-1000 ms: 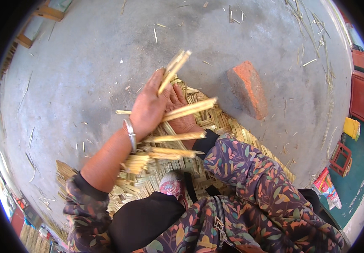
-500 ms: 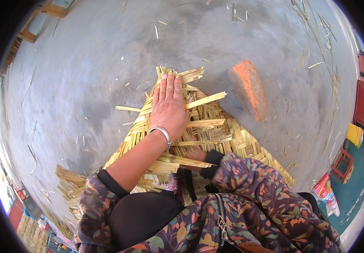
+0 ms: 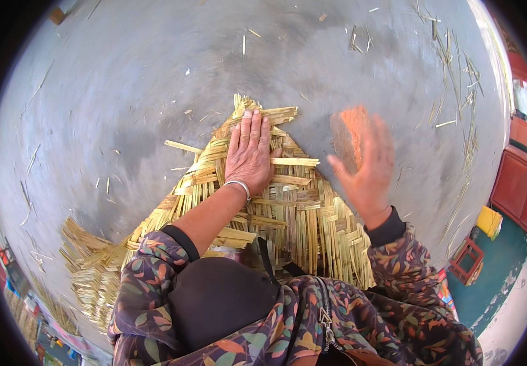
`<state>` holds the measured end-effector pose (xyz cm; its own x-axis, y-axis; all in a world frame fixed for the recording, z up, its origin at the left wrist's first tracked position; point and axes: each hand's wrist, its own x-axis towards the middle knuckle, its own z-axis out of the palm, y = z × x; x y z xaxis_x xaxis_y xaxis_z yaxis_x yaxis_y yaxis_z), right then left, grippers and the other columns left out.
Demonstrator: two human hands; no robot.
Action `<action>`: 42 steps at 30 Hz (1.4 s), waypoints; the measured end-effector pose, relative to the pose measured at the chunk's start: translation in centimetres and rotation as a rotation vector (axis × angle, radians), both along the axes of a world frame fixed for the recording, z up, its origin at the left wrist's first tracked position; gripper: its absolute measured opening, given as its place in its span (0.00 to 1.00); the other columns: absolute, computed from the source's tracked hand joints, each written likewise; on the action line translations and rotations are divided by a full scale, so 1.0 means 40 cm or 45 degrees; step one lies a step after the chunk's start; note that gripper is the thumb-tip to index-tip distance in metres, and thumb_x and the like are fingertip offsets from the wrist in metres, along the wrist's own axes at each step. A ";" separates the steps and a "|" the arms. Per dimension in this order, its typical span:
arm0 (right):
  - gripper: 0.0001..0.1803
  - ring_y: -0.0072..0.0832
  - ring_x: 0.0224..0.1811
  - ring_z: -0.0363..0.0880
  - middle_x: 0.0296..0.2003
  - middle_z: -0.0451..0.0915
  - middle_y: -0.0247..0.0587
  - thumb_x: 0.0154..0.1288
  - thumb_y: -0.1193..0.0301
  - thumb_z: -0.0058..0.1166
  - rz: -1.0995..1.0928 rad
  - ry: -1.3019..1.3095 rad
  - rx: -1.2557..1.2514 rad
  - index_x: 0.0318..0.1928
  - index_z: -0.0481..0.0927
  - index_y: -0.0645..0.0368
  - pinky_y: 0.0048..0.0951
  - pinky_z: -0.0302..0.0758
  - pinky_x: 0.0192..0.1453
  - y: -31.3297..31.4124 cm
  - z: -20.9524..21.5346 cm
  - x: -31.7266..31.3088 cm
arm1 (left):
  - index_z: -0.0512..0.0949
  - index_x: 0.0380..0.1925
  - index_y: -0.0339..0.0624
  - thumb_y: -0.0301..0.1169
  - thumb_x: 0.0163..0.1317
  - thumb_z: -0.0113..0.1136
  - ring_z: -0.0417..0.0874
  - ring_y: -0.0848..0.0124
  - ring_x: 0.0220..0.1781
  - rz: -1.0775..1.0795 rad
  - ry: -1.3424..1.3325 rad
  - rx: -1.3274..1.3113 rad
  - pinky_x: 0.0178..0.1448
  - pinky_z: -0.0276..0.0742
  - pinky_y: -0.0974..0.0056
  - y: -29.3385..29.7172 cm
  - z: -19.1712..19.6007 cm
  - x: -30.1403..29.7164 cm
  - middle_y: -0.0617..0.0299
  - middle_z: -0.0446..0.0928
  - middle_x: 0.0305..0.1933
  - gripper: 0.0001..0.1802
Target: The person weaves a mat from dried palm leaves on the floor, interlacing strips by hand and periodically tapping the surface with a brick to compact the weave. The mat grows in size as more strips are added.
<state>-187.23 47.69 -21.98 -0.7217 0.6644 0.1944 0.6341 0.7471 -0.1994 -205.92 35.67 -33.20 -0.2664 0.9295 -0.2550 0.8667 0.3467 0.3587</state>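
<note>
A woven mat of yellow straw strips [image 3: 300,226] narrows to a point on the grey floor in front of me. My left hand [image 3: 249,152] lies flat near that point, fingers stretched out and pressing on the strips. Several loose strip ends [image 3: 294,162] stick out sideways from the weave. To the right, my right hand [image 3: 370,168] is raised beside the mat, somewhat blurred, thumb apart from the fingers and nothing visible in it. It partly covers an orange-red brick [image 3: 350,131]; whether it touches the brick I cannot tell.
Straw scraps are scattered over the concrete floor [image 3: 135,97], thicker along the right [image 3: 452,79]. Red furniture [image 3: 519,177], a yellow packet [image 3: 488,222] and a small red-brown frame [image 3: 466,262] stand at the right. More woven straw [image 3: 95,287] lies at the lower left.
My right hand has come out from under the left forearm at the mat and moved right, up to the brick. The left hand stays pressed on the mat.
</note>
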 end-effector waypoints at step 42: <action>0.32 0.46 0.47 0.79 0.43 0.80 0.42 0.48 0.79 0.60 0.955 0.045 -0.168 0.58 0.75 0.49 0.44 0.74 0.53 -0.209 0.190 -0.752 | 0.58 0.73 0.35 0.40 0.73 0.40 0.49 0.60 0.82 -0.425 -0.016 0.204 0.84 0.38 0.54 -0.303 -0.014 -0.181 0.53 0.56 0.79 0.32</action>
<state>-217.31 39.31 -14.39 -0.9838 0.0178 0.1784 -0.0424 0.9438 -0.3278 -213.16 23.57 -33.75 0.0603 0.9932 -0.1001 0.9178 -0.0157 0.3966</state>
